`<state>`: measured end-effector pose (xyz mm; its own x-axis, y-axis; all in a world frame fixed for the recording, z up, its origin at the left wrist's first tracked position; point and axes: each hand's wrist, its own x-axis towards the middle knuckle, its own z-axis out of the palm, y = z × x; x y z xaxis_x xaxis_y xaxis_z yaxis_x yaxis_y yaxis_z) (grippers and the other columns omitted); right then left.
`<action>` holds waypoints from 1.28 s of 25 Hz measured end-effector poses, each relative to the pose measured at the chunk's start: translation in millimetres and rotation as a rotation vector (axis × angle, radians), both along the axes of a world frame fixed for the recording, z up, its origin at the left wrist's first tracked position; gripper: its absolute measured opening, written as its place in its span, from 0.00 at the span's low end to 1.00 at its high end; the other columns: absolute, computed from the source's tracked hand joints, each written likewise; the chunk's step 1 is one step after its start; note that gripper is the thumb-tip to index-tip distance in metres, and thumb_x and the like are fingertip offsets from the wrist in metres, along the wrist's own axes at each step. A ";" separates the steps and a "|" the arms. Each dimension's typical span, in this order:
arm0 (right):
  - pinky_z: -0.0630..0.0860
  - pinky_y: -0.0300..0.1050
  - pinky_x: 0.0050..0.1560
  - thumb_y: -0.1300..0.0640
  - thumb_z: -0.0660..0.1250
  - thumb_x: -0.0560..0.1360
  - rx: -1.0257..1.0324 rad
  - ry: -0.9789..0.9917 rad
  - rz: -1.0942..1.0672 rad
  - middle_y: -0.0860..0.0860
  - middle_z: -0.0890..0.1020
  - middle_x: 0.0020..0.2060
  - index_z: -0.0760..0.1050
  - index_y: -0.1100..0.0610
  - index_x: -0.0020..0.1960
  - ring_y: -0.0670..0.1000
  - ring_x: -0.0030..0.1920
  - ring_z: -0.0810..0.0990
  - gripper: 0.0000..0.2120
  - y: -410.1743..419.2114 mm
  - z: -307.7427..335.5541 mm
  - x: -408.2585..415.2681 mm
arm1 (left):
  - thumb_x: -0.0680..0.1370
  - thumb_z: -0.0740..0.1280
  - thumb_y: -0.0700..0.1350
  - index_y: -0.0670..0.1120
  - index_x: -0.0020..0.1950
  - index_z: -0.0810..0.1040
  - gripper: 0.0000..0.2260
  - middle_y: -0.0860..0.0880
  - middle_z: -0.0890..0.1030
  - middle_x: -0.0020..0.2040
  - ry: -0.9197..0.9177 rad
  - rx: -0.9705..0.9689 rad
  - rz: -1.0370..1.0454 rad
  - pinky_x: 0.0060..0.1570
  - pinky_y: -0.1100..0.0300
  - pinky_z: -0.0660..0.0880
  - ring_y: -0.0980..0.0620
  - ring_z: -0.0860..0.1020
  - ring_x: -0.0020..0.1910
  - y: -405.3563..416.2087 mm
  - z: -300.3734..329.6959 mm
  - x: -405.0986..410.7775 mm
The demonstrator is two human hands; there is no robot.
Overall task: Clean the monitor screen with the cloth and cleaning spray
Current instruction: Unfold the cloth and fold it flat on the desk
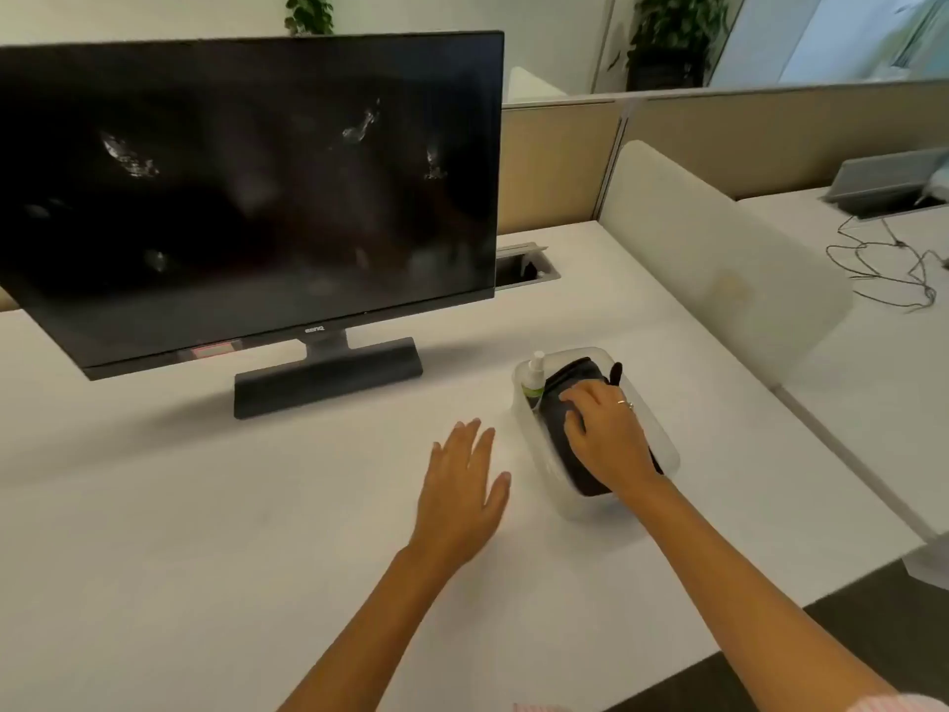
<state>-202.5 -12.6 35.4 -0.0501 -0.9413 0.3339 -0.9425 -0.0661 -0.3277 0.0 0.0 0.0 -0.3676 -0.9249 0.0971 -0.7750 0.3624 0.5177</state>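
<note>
the left hand [464, 488] lies nearest, palm down over the white table [205, 531] with its fingers straight and slightly spread, its grip apart and holding nothing. just to its right, the right hand [606, 436] reaches into a clear plastic bin [667, 454] and rests on a dark cloth [557, 393] that lies folded inside it; the fingers bend over the cloth, but whether this grip has closed on the fabric or only presses it cannot be told. a ring shows on one finger. at the bin's far left corner a small spray bottle [534, 375] stands upright, white on top with a green band, touching the cloth's edge. further back and to the left, the monitor [246, 197] stands on its dark base [328, 380], screen off and marked with pale smudges in several places. behind it a cable hatch [524, 264] is set into the table, and a white divider [719, 264] rises to the right. beyond that, loose cables [893, 269] lie on a neighbouring table, and potted plants [672, 38] stand at the back.
</note>
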 end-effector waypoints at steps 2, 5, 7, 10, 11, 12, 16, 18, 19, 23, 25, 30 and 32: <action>0.76 0.48 0.53 0.57 0.61 0.77 0.156 0.086 -0.059 0.56 0.76 0.60 0.73 0.59 0.62 0.57 0.57 0.74 0.15 -6.2 -0.5 -14.3 | 0.79 0.48 0.59 0.52 0.76 0.48 0.26 0.54 0.46 0.77 0.024 -0.031 -0.053 0.70 0.58 0.36 0.53 0.42 0.76 0.2 3.2 -32.4; 0.75 0.45 0.50 0.48 0.59 0.78 0.296 0.208 -0.121 0.57 0.72 0.64 0.67 0.57 0.67 0.57 0.57 0.74 0.21 -13.2 -7.9 -22.6 | 0.79 0.45 0.59 0.52 0.75 0.44 0.27 0.57 0.39 0.74 0.042 -0.032 -0.099 0.70 0.59 0.33 0.58 0.35 0.73 2.8 2.3 -69.0; 0.75 0.47 0.53 0.43 0.58 0.77 0.376 0.267 -0.150 0.58 0.67 0.67 0.61 0.54 0.71 0.59 0.62 0.71 0.27 -16.9 -11.7 -21.9 | 0.79 0.44 0.58 0.53 0.75 0.43 0.26 0.58 0.37 0.74 0.018 -0.022 -0.084 0.71 0.57 0.34 0.59 0.33 0.72 2.9 -3.0 -77.0; 0.72 0.54 0.59 0.38 0.58 0.76 0.553 0.296 -0.124 0.59 0.57 0.72 0.52 0.50 0.75 0.65 0.68 0.61 0.33 -22.4 -17.3 -16.1 | 0.78 0.42 0.58 0.54 0.74 0.42 0.25 0.58 0.38 0.74 0.015 -0.032 -0.042 0.70 0.55 0.33 0.59 0.34 0.73 6.4 -9.1 -83.1; 0.72 0.56 0.61 0.38 0.59 0.75 0.597 0.292 -0.113 0.60 0.54 0.73 0.50 0.49 0.75 0.67 0.69 0.59 0.34 -24.0 -20.5 -14.5 | 0.78 0.42 0.58 0.55 0.74 0.41 0.25 0.58 0.39 0.74 0.012 -0.029 -0.025 0.71 0.55 0.34 0.58 0.36 0.74 6.9 -10.4 -84.7; 0.72 0.57 0.61 0.39 0.60 0.75 0.618 0.283 -0.111 0.60 0.52 0.73 0.49 0.48 0.75 0.67 0.70 0.57 0.35 -24.5 -23.6 -13.3 | 0.78 0.42 0.58 0.56 0.73 0.41 0.24 0.58 0.40 0.75 0.007 -0.032 -0.017 0.71 0.54 0.35 0.57 0.37 0.74 7.3 -11.4 -85.5; 0.76 0.50 0.56 0.46 0.64 0.75 0.562 0.196 -0.104 0.60 0.58 0.70 0.56 0.49 0.73 0.64 0.66 0.64 0.30 -27.5 -27.0 -20.3 | 0.80 0.49 0.53 0.55 0.75 0.47 0.24 0.57 0.47 0.75 0.030 -0.089 0.032 0.71 0.51 0.41 0.56 0.44 0.75 8.7 -16.4 -87.3; 0.76 0.47 0.55 0.48 0.65 0.75 0.507 0.156 -0.089 0.59 0.62 0.68 0.62 0.50 0.69 0.61 0.62 0.70 0.25 -29.9 -26.0 -27.3 | 0.80 0.48 0.54 0.57 0.74 0.47 0.23 0.59 0.46 0.75 0.061 -0.064 0.045 0.71 0.57 0.41 0.59 0.43 0.74 9.3 -18.9 -88.3; 0.76 0.46 0.54 0.49 0.65 0.75 0.483 0.136 -0.083 0.58 0.64 0.67 0.64 0.50 0.68 0.60 0.61 0.71 0.24 -29.9 -24.9 -30.3 | 0.79 0.47 0.55 0.57 0.74 0.48 0.23 0.60 0.46 0.75 0.068 -0.057 0.050 0.71 0.59 0.41 0.60 0.43 0.74 9.5 -20.6 -88.4; 0.76 0.45 0.54 0.48 0.65 0.75 0.341 0.060 -0.091 0.56 0.68 0.64 0.64 0.49 0.69 0.57 0.58 0.74 0.24 -24.6 -16.5 -36.8 | 0.79 0.45 0.57 0.56 0.74 0.53 0.23 0.60 0.48 0.75 0.048 -0.066 0.051 0.71 0.61 0.42 0.61 0.45 0.74 9.1 -20.2 -89.3; 0.76 0.47 0.55 0.47 0.65 0.75 0.248 0.019 -0.126 0.57 0.69 0.64 0.64 0.50 0.70 0.57 0.58 0.74 0.25 -20.8 -6.9 -37.3 | 0.78 0.43 0.59 0.56 0.74 0.55 0.25 0.61 0.46 0.75 0.035 -0.043 0.041 0.71 0.62 0.41 0.62 0.43 0.74 8.4 -18.4 -88.6; 0.76 0.50 0.56 0.46 0.66 0.74 0.109 -0.094 -0.144 0.57 0.71 0.63 0.65 0.51 0.70 0.57 0.59 0.74 0.27 -14.5 32.7 -47.3 | 0.75 0.43 0.65 0.68 0.68 0.47 0.21 0.69 0.42 0.71 0.061 0.042 0.025 0.68 0.68 0.35 0.68 0.39 0.71 10.0 0.0 -84.1; 0.76 0.53 0.56 0.47 0.68 0.72 0.031 -0.148 -0.076 0.58 0.73 0.63 0.67 0.52 0.69 0.59 0.58 0.75 0.27 -11.8 51.4 -47.8 | 0.76 0.48 0.64 0.72 0.65 0.51 0.18 0.71 0.52 0.70 0.251 0.095 0.071 0.69 0.71 0.46 0.73 0.49 0.70 10.4 18.2 -83.4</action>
<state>-250.4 -24.4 86.7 -0.1678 -0.9427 0.2884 -0.8856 0.0155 -0.4642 -83.4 10.4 18.2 -0.2769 -0.9568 0.0887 -0.6403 0.2525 0.7255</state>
